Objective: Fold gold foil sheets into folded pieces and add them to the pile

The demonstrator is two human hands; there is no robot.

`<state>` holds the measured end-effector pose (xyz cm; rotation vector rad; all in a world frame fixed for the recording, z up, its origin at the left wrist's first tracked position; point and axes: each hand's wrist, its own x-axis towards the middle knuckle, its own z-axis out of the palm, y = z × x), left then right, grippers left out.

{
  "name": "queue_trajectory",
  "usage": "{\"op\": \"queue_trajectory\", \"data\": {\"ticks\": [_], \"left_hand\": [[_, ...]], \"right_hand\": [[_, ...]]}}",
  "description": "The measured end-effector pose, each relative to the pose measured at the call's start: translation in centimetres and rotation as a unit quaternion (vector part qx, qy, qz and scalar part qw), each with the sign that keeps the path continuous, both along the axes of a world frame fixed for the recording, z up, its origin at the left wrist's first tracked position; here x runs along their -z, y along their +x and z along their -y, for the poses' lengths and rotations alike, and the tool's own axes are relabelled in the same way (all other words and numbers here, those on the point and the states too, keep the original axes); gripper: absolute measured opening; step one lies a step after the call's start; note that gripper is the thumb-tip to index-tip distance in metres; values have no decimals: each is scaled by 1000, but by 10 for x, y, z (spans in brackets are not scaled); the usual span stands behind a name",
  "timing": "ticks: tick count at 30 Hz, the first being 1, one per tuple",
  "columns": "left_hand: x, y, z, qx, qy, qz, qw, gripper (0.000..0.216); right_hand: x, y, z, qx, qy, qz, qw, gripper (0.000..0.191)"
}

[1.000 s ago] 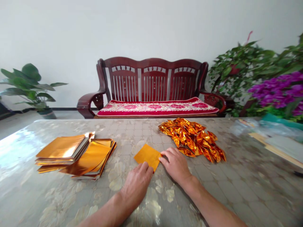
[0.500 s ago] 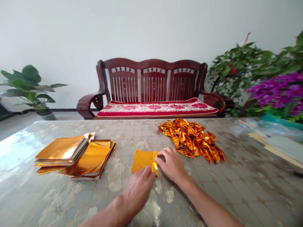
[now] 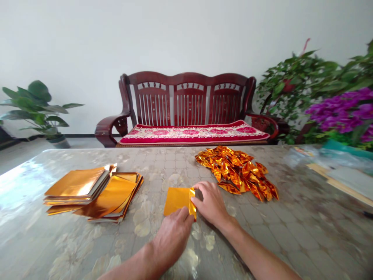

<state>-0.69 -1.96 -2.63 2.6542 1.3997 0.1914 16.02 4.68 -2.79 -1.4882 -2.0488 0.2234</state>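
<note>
Paper (image 3: 175, 201), gold and flat, is lying on the desk (image 3: 157, 163) in the head view, straight ahead of the person, with a narrow shiny strip (image 3: 192, 209) folded over along its right side. The left hand (image 3: 175, 228) is pinching narrowly at the near end of that strip. The right hand (image 3: 211, 201) is holding the strip farther up, its thumb resting on the fold and its index finger curving toward the far end, a small gap showing between them. To the left, overlapping stacks of gold sheets (image 3: 76, 182) are sitting well apart from both hands. Beyond the right hand, a pile of folded foil pieces (image 3: 230, 165) is glinting. Behind the desk, a dark red wooden bench (image 3: 190, 105) is bearing a patterned red cover (image 3: 190, 133).
</note>
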Motion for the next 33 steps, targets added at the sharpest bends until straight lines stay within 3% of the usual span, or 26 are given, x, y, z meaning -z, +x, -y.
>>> {"op": "queue_trajectory", "data": {"ticks": [5,8,12,15,17,20,23,26,29,33], "left_hand": [[-2,-3,-3,-11,-10,48,999,23],[-6,-9,-7,-39,32,175,983,21],[-9,-18,-13,-73,153,312,935,43],[-10,-20,-17,-50,165,322,931,45],[-11,-20,-18,-29,149,336,930,31],[-14,-20,-18,-29,152,398,905,15],[-14,-23,-19,-52,156,462,871,14],[-8,-28,-24,-66,122,496,857,15],[-1,-34,-31,-77,89,467,876,16],[2,-40,-35,-96,114,292,945,17]], "right_hand": [[5,-4,-1,-22,-54,-179,982,22],[5,-4,4,-41,-24,-243,969,24],[-4,-1,18,-106,128,-160,973,31],[-11,-1,27,-199,212,-85,953,34],[-13,-2,30,-219,231,-70,945,36],[-15,-2,28,-185,224,-76,954,30],[-16,4,23,-155,211,-61,963,14],[-17,14,18,-136,223,-22,965,14],[-16,20,16,-131,242,32,961,15],[-12,20,15,-156,233,95,955,18]]}}
